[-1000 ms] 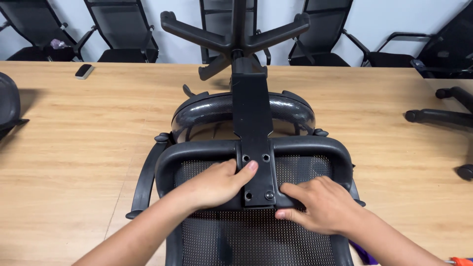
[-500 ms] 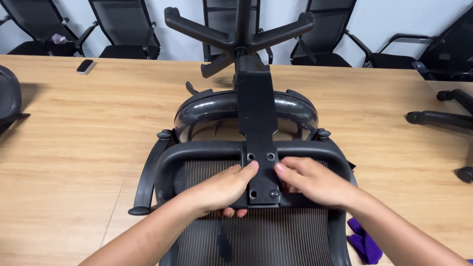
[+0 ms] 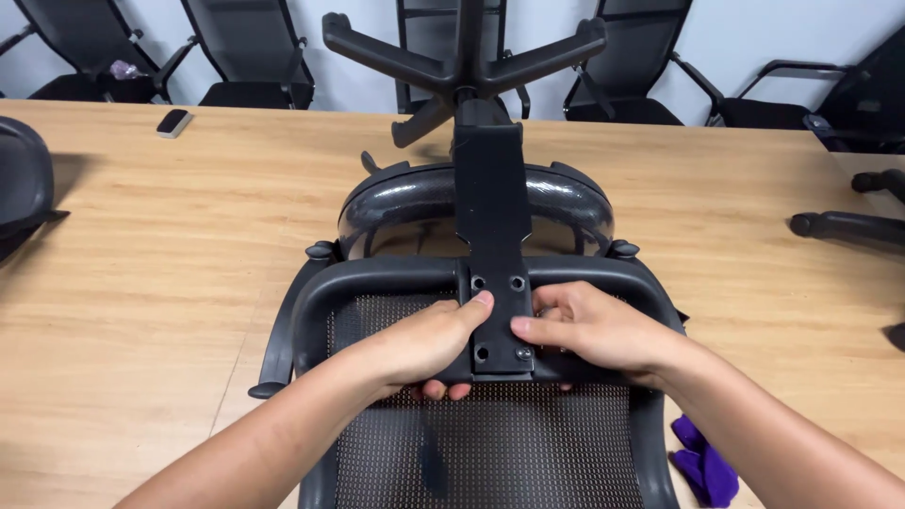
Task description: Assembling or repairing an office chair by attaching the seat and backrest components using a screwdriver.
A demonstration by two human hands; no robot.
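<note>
head view looks down on an upturned office chair lying on the wooden surface [image 3: 170, 236]. my left hand [image 3: 424, 339] wraps the lower edge of the black bracket [image 3: 497, 283], thumb along the plate's left side and fingers [image 3: 443, 388] curled under the backrest frame [image 3: 377, 278], so it is closed on the bracket and frame together. my right hand [image 3: 594, 330] sits just beside the plate on the other side, its forefinger tip touching the plate near the lower right screw [image 3: 521, 353]; its other fingers are curled against the frame bar, gripping it loosely as far as i can see. the bracket has four holes: the two upper ones look dark, the lower right holds a screw head, and i cannot tell about the lower left.

beyond the bracket lies the curved seat [image 3: 415, 203], and past that the star base [image 3: 462, 66] rises toward the far edge. mesh [image 3: 490, 452] fills the frame below my hands. a purple cloth [image 3: 702, 462] lies on the surface just right of the frame. a small phone [image 3: 174, 123] rests well apart at the far left. more black chairs [image 3: 245, 57] stand along the wall behind the surface.
</note>
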